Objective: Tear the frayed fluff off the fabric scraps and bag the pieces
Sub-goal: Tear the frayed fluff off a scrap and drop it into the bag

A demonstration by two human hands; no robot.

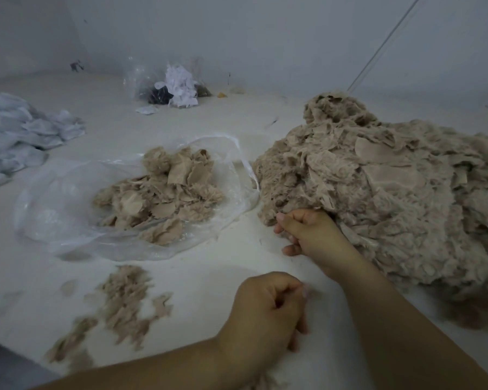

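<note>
Fingers of the right hand point(307, 233) curl at the near edge of the big scrap heap point(383, 192), seemingly pinching a piece, though fluff hides the tips. Left hand point(268, 311) is fisted over the table point(209, 277), apparently holding nothing. Scraps look light, limp and clingy: best pinched by the smooth backing. Cleaned pieces point(158, 192) lie on the open bag point(68, 209); torn fluff point(124, 302) lies nearby.

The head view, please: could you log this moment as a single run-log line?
right hand: at edge of scrap pile | left hand: curled, contents unclear | clear bag: open, partly filled | torn fluff: near bag
</note>
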